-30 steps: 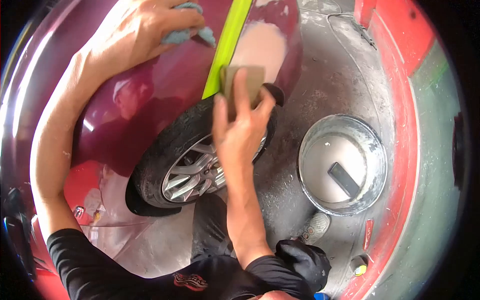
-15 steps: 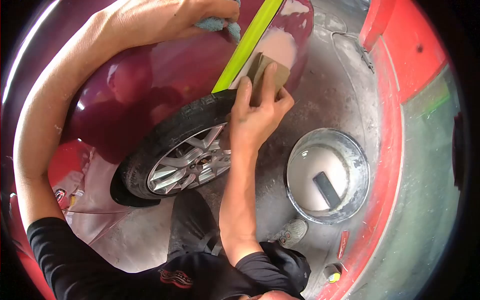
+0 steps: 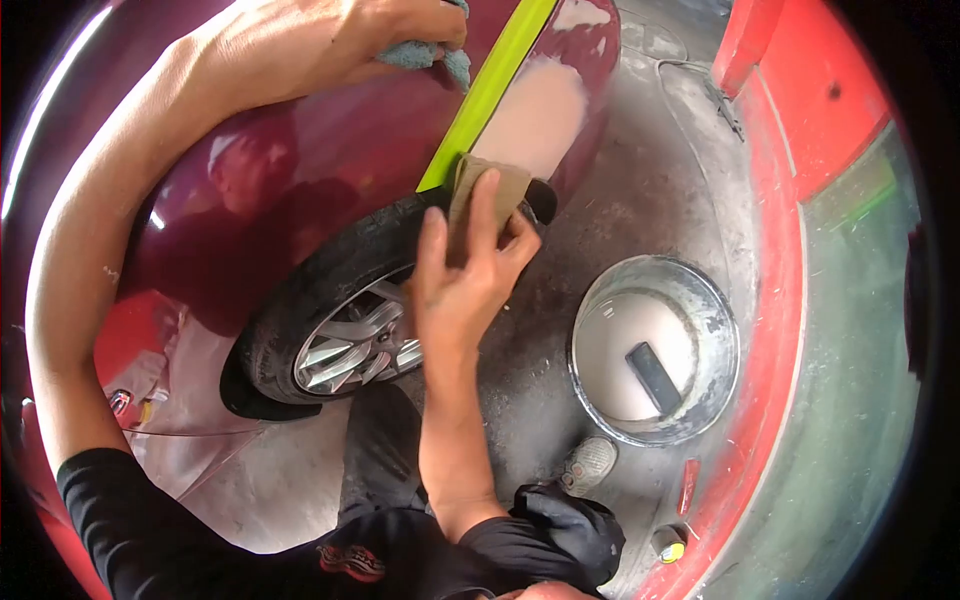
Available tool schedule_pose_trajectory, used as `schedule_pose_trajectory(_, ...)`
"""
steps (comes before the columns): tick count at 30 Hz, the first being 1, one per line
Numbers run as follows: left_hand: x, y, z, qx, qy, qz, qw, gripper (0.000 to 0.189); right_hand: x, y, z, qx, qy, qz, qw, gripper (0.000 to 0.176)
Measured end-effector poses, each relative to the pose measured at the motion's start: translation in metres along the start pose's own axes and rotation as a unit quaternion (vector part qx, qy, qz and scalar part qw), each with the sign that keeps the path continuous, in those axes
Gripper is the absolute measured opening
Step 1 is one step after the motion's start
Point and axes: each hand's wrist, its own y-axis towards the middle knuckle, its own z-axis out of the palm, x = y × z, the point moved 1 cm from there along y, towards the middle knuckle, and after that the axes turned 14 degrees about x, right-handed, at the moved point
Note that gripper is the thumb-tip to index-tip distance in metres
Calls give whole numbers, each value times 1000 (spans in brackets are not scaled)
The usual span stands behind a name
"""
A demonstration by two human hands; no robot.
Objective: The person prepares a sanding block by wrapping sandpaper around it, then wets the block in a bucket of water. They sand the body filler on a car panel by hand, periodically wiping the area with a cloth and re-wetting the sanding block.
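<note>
Pressed under my right hand (image 3: 468, 270) is a folded piece of brown sandpaper (image 3: 508, 186), at the lower end of a pale filler patch (image 3: 535, 110) on a maroon car panel (image 3: 360, 140). My fingers lie over the sandpaper, just above the tire (image 3: 345, 245). Higher up, my left hand (image 3: 425, 22) rests against the panel, closed on a blue-green cloth (image 3: 412, 55); part of the cloth is hidden by the fingers. A strip of yellow-green tape (image 3: 490, 90) runs along the patch's left edge.
On the floor to the right stands a metal bucket (image 3: 725, 330) of cloudy liquid, with a dark block (image 3: 653, 378) in it. A red panel (image 3: 820, 90) borders the right side. Near my shoe (image 3: 590, 465) lie a red strip (image 3: 688, 487) and a small can (image 3: 668, 545).
My right hand has slid the sandpaper down and left, from the middle of the filler patch to its lower edge. My left hand stays in about the same place with the cloth.
</note>
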Motion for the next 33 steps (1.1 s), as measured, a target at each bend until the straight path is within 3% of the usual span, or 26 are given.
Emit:
schedule_pose_trajectory(3, -2, 0, -3, 7, 4, 3, 1000, 28, -26, 50, -7, -15, 38, 48, 998, 61)
schedule_pose_trajectory(4, -3, 0, -3, 13, 9, -6, 1000, 28, -25, 65, -17, 12, 80, 106, 991, 60)
schedule_pose_trajectory(6, -1, 1, -3, 27, 24, -15, 999, 29, -26, 58, -16, -6, 24, 61, 998, 61)
schedule_pose_trajectory(9, -3, 3, -6, 32, 14, -19, 999, 28, 5, 10, -4, 13, 41, 4, 999, 62)
schedule_pose_trajectory(15, -5, 6, -7, -15, -8, 0, 1000, 29, -12, 60, -12, -9, 13, 36, 999, 63)
schedule_pose_trajectory(20, -8, 9, 0, 5, 18, -34, 999, 24, 6, 23, -8, 2, 25, -2, 1000, 63)
schedule_pose_trajectory(26, -9, 9, -1, 17, 24, -43, 999, 24, -9, 67, -21, 4, -4, 63, 998, 61)
schedule_pose_trajectory(30, -10, 12, -4, 31, 17, -53, 998, 24, 0, 13, -5, 8, 4, 15, 1000, 63)
schedule_pose_trajectory(33, -9, 5, 0, 39, 20, -64, 997, 22, -13, 53, -17, 9, 18, 65, 998, 60)
